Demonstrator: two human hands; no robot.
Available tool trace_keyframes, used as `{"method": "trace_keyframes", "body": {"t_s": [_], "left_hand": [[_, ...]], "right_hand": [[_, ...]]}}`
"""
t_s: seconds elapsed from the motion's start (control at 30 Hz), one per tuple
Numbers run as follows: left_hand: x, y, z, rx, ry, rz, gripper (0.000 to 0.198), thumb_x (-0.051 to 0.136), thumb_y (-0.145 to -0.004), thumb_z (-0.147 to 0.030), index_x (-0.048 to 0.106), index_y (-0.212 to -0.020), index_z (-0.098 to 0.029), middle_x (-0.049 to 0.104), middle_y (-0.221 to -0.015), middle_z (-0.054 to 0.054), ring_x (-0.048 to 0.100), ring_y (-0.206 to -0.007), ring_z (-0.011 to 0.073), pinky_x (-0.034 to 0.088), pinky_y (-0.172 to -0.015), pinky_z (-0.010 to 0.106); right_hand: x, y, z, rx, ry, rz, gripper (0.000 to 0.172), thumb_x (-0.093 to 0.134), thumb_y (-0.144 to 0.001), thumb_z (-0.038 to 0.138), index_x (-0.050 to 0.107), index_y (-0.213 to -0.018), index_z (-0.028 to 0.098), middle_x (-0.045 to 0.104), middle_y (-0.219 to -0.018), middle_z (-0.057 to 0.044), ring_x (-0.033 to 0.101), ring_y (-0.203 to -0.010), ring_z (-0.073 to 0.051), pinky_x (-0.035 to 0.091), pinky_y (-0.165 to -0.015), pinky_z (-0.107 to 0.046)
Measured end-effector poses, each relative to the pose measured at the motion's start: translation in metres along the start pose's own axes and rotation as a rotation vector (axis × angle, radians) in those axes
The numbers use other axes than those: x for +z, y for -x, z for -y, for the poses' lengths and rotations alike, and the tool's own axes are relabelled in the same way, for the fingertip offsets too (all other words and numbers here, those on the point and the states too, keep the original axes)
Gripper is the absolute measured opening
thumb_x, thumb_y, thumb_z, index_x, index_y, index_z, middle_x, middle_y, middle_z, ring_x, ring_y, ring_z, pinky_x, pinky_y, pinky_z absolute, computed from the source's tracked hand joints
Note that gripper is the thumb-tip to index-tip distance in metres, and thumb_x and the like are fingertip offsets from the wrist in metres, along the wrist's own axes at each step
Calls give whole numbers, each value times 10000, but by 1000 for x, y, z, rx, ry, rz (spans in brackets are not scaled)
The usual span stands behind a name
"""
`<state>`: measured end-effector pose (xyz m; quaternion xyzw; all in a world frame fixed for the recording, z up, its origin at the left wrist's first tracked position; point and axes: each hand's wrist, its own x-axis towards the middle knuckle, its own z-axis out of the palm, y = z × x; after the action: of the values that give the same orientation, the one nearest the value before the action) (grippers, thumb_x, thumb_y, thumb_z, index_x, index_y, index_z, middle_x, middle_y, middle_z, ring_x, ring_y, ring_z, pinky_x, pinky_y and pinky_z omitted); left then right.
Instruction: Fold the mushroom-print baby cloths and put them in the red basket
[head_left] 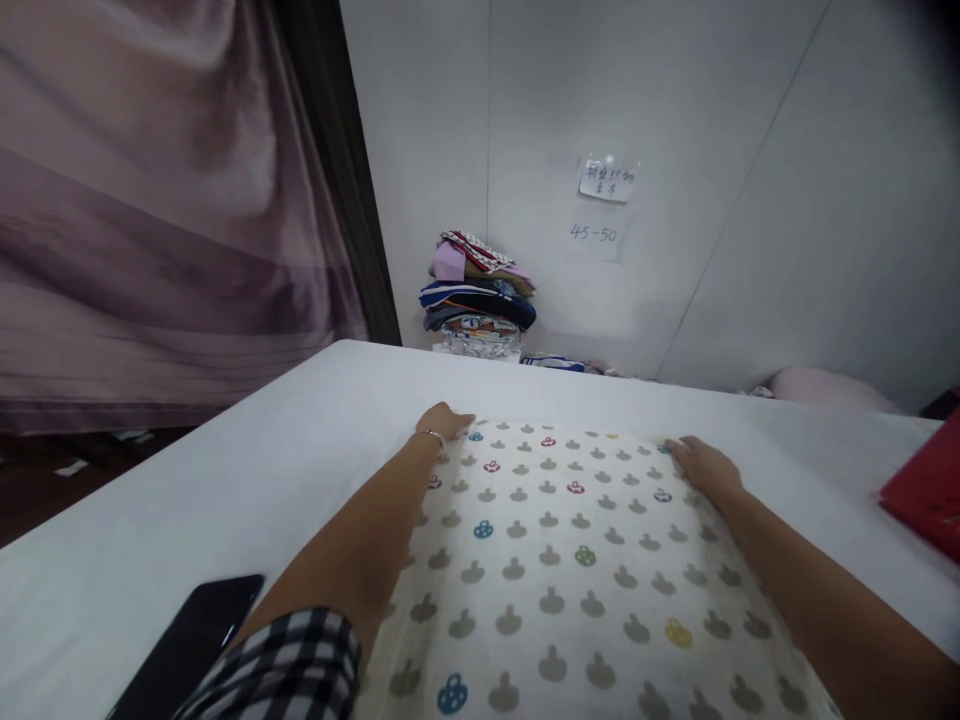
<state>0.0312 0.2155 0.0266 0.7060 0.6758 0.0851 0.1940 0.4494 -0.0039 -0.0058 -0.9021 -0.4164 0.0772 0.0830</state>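
A white cloth (547, 575) printed with grey mushrooms, a few of them coloured, lies spread over the table in front of me. At its far left corner my left hand (446, 422) is closed, pinching the edge; a thin bracelet circles that wrist. My right hand (705, 466) grips the far right corner, its fingertips partly hidden against the fabric. Both arms reach forward along the two sides of the cloth. The near edge of the cloth runs out of view at the bottom.
The white table (300, 450) carries a black phone (187, 645) at the left and a red object (930, 490) at the right. Beyond the far edge stands a pile of folded clothes (480, 295). Paper signs (607, 182) hang on the wall; a pinkish curtain (157, 200) hangs left.
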Motion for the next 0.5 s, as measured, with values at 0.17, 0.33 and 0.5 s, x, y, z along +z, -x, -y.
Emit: {"method": "trace_keyframes", "body": {"t_s": [0.17, 0.33, 0.5], "left_hand": [[5, -6, 5, 58, 47, -79, 511, 577, -736, -514, 545, -1075, -132, 617, -1138, 149, 581, -1030, 253, 419, -757, 280], [14, 2, 9, 48, 64, -160, 468, 498, -804, -507, 491, -1112, -155, 637, -1071, 153, 601, -977, 272, 418, -766, 329], [9, 7, 9, 44, 74, -145, 543, 505, -787, -520, 450, -1214, -189, 640, -1103, 121, 595, -1010, 282, 430, -812, 355]], "right_hand": [[-5, -11, -4, -3, -38, 34, 511, 312, -862, 546, 620, -1029, 175, 645, -1095, -129, 590, -978, -285, 428, -765, -349], [-8, -16, -8, 24, -77, 29, 498, 352, -851, 559, 660, -898, 170, 661, -1053, -129, 600, -960, -268, 425, -720, -308], [-8, -9, 0, 49, -39, -2, 504, 334, -855, 585, 643, -928, 194, 667, -1021, -102, 607, -934, -251, 415, -709, -301]]}}
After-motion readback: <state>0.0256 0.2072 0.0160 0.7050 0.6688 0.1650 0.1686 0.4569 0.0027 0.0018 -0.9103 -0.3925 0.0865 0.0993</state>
